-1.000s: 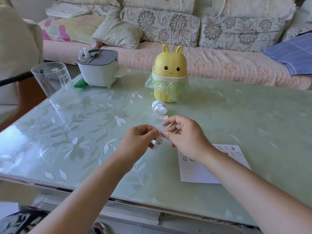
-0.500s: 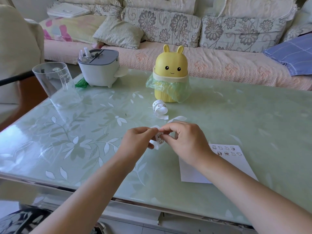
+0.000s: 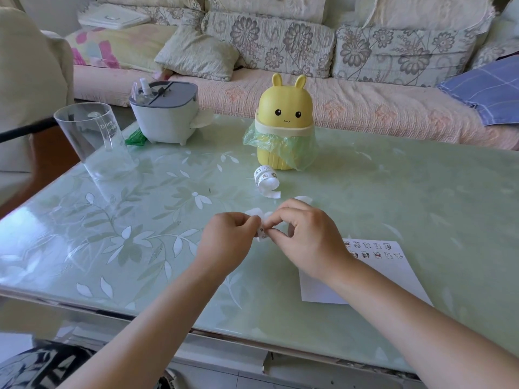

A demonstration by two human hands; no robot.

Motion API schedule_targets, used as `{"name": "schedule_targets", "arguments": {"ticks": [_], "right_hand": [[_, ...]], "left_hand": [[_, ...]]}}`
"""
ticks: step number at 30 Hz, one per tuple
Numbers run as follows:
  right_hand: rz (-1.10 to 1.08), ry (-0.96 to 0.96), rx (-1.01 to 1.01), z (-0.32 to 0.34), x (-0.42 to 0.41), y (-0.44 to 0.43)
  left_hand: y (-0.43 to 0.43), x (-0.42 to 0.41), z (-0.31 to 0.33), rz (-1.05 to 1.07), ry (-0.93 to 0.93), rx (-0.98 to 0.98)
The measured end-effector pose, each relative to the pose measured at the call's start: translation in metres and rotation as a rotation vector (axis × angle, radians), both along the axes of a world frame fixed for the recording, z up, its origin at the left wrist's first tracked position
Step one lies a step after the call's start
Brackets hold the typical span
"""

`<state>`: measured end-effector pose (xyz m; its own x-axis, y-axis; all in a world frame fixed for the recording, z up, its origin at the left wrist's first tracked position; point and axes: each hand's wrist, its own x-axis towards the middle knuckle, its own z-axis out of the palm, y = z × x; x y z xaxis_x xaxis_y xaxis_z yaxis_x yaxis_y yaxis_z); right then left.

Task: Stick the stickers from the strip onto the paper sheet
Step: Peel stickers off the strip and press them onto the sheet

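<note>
The fingers (image 3: 253, 221) of the left hand (image 3: 227, 242) are curled, and its thumb and forefinger pinch the left edge of a short white sticker strip (image 3: 262, 235). The right hand (image 3: 309, 242) is curled too; its thumb and forefinger pinch the same strip from the right side, so the fingertips of both hands almost touch each other. The strip is held a little above the pale green glass table (image 3: 407, 186), in the middle of its near half, and one small printed picture shows on it between the fingers. If a sticker is already lifted from the backing, I cannot tell.

The white paper sheet (image 3: 398, 273) lies flat on the table to the right, partly under the right forearm. Two rows of small stickers (image 3: 373, 249) stand along its far edge.

Behind the hands lies a white roll of sticker tape (image 3: 265, 178), and just behind it stands a yellow rabbit-shaped plastic bin (image 3: 283, 116) with a green bag. At the far left are a clear plastic cup (image 3: 92, 138) and a grey-and-white lidded container (image 3: 165, 119). A flowered sofa (image 3: 280, 46) runs behind the table.
</note>
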<state>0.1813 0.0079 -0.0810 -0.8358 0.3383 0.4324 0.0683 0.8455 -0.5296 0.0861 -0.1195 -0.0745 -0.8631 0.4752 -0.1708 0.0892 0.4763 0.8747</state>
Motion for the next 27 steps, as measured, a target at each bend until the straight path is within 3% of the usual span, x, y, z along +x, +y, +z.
{"name": "schedule_targets", "arguments": {"ticks": [4, 7, 12, 17, 21, 27], "right_hand": [[-0.036, -0.089, -0.294, 0.008, 0.004, 0.006], [-0.085, -0.119, -0.467, 0.013, 0.012, 0.017], [-0.144, -0.229, -0.687, 0.021, 0.035, 0.037], [-0.227, -0.372, -0.707, 0.021, 0.061, 0.059], [-0.259, -0.435, -0.698, 0.016, 0.079, 0.071], [-0.262, -0.452, -0.657, 0.008, 0.089, 0.084]], "left_hand": [[0.003, -0.001, -0.008, -0.021, 0.410, -0.239], [0.005, -0.001, -0.014, -0.026, 0.626, -0.305], [0.011, 0.007, -0.016, -0.076, 0.785, -0.283], [0.026, 0.023, -0.015, -0.253, 1.016, -0.165], [0.042, 0.041, -0.023, -0.440, 1.057, -0.088], [0.053, 0.053, -0.042, -0.619, 0.939, -0.103]]}}
